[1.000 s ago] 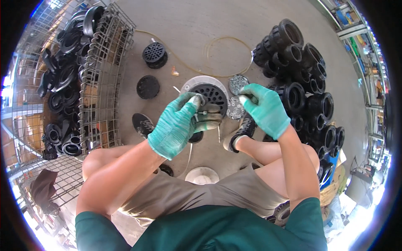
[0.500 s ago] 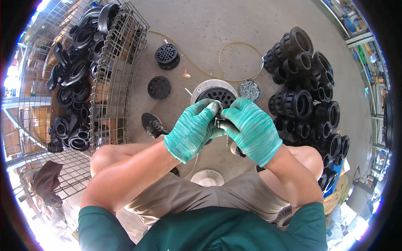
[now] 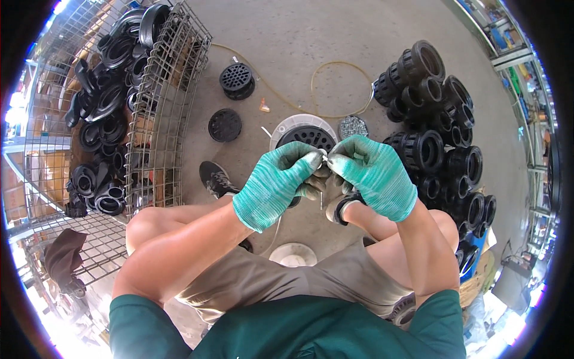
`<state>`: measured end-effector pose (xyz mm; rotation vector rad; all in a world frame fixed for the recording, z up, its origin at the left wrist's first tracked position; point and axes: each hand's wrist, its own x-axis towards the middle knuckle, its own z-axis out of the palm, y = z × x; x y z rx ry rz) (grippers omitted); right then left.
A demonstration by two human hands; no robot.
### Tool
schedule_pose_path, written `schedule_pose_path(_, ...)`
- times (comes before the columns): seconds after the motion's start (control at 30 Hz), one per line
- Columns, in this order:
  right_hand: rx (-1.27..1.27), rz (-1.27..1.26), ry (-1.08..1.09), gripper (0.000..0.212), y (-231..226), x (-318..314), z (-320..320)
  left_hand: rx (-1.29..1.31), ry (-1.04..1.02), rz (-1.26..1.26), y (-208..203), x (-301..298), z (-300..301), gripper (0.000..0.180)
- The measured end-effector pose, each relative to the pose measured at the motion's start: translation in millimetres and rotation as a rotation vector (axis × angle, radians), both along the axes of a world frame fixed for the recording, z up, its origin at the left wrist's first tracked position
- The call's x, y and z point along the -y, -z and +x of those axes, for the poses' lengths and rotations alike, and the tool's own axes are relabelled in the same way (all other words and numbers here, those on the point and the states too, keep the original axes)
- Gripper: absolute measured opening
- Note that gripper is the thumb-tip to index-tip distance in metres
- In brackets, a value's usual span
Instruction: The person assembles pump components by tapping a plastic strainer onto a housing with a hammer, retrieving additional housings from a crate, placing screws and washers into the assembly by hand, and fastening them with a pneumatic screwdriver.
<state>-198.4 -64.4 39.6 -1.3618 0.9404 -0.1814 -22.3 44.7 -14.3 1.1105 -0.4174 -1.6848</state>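
Near the black grate (image 3: 307,137), left grip (image 3: 273,185) and right grip (image 3: 382,180) both pinch a shiny bit (image 3: 324,158); just keep it straight.

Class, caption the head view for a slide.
Gloved left hand and right hand meet at a tiny part, near a slotted black grate.

The piece (image 3: 324,158) between the left hand (image 3: 274,184) and right hand (image 3: 378,179) is too small to tell. These 2 hands partly hide the black grate (image 3: 307,136). The lower edge cuts off the shirt (image 3: 299,329).
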Motion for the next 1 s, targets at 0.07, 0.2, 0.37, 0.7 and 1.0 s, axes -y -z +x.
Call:
schedule_pose_path(0.07,-0.002,0.061,-0.013,0.022,4,3,-2,0.032,-0.006,-0.013,0,0,0,0.037)
schedule_pose_path(0.2,0.057,0.085,0.000,0.022,7,6,-8,0.163,0.065,-0.109,-9,3,-3,0.036)
schedule_pose_path(0.37,0.057,0.117,0.018,0.022,13,4,-9,0.280,0.120,-0.073,-11,-1,-4,0.027)
schedule_pose_path(0.7,0.130,0.273,0.057,0.024,17,3,-10,0.253,0.138,-0.099,-9,-3,-1,0.023)
schedule_pose_path(1.0,0.253,0.297,0.066,0.027,29,-5,-11,0.070,0.237,0.005,-11,-4,7,0.027)
